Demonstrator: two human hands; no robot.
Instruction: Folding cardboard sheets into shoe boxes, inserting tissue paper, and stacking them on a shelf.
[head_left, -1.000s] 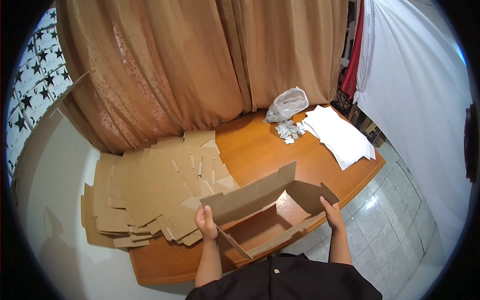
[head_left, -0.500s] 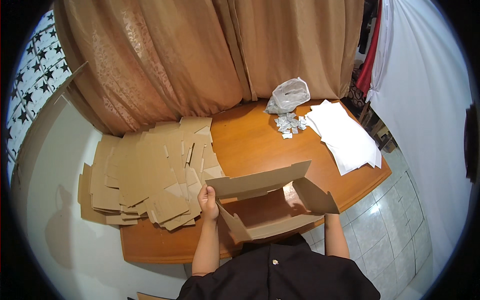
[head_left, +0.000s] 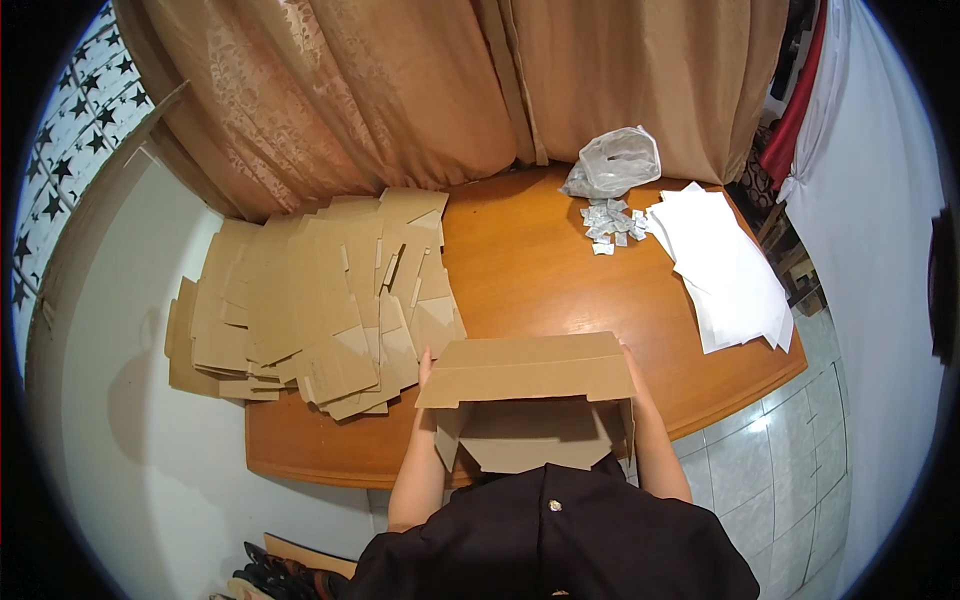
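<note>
Between my two hands, at the table's near edge, is a brown cardboard box (head_left: 525, 365), partly folded up. One long panel faces up, and the open side with its loose flaps is turned toward my body. My left hand (head_left: 427, 372) grips its left end, the fingertips showing beside the panel's corner. At the right end my right hand (head_left: 630, 362) holds the box, though most of its fingers are hidden behind the cardboard. To the left lies a spread pile of flat cardboard box blanks (head_left: 310, 290), overlapping one another.
Small silvery packets (head_left: 610, 222) lie loose at the table's back, before a clear plastic bag (head_left: 620, 160) holding more. White paper sheets (head_left: 725, 265) are stacked at the right edge. A tan curtain (head_left: 400, 90) hangs behind the wooden table (head_left: 530, 260); a white wall (head_left: 110, 330) borders the left.
The box has been tipped, so its opening now turns toward my body rather than upward. My right hand has come up along its right end. The view has shifted slightly.
</note>
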